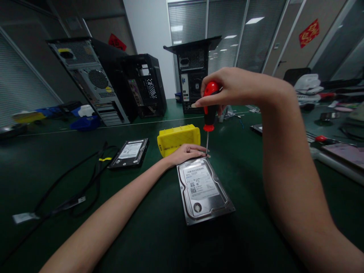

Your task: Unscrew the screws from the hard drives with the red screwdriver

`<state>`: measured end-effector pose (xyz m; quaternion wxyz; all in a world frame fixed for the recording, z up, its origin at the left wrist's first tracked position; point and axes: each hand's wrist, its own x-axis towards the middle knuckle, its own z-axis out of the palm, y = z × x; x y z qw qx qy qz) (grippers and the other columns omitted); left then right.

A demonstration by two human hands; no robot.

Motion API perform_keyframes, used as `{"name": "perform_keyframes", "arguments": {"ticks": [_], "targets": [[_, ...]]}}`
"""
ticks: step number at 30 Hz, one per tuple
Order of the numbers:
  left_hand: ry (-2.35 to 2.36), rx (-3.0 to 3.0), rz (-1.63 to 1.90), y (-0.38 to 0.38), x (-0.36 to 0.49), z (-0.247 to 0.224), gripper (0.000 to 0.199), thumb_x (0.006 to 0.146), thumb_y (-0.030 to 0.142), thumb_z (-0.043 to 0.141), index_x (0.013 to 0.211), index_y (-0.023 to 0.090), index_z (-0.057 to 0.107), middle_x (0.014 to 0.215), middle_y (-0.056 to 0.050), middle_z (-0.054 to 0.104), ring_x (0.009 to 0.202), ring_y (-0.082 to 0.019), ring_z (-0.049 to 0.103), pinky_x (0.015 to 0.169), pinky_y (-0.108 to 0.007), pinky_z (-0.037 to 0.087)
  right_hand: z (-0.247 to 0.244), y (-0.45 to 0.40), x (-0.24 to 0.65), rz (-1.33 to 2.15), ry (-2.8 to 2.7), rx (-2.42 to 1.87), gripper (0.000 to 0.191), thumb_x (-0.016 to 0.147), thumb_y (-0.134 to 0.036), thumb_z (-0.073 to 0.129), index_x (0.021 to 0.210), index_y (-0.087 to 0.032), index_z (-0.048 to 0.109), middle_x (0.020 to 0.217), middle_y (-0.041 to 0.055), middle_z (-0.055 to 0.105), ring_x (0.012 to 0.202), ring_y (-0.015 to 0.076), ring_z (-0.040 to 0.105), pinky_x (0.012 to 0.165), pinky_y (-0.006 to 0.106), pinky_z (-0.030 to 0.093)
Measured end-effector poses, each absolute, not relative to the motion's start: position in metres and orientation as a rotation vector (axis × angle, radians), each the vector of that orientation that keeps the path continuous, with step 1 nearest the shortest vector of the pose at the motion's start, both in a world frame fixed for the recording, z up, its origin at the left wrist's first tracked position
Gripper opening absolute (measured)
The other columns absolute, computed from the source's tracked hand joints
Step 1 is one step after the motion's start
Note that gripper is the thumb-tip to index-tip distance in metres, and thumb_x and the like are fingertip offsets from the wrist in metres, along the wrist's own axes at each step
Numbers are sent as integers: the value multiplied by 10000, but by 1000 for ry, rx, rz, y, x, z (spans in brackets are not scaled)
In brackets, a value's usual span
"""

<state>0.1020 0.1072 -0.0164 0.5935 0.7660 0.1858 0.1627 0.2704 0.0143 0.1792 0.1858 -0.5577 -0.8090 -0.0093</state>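
A silver hard drive [201, 185] with a white label lies flat on the green table in front of me. My left hand [189, 153] grips its far edge, with the fingertips close to the screwdriver's tip. My right hand [220, 89] is closed around the red-and-black handle of a screwdriver [209, 115] from above. Its shaft points straight down, and the tip meets the drive's far right corner; any screw there is too small to make out. Just behind my left hand stands a yellow plastic bin [179, 137].
Another hard drive [129, 152] lies to the left, beside a black cable [95, 178]. Computer cases [106, 76] stand along the back. Blue bins [85, 122] are at the far left. A second screwdriver [322, 139] and other parts lie on the right.
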Motion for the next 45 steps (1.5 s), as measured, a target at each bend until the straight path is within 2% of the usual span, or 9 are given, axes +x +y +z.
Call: {"name": "perform_keyframes", "arguments": {"ticks": [19,45], "targets": [[422,1799,372,104,103,-13,354,865,286,566,1172,111,590,1127,-138,662,886,-153,647,691,-229,458,180,12,271,11,-2322,-1542,493,735,-617,548,925,-163,570,859,79,659,636,149,605,549,253,447],[441,1795,382,105,103,-14,340,841,310,594,1124,124,618,1119,-123,669,926,-161,643,723,-252,471,182,13,270,27,-2312,-1604,480,737,-605,550,913,-160,575,858,85,663,626,149,611,560,256,450]]}}
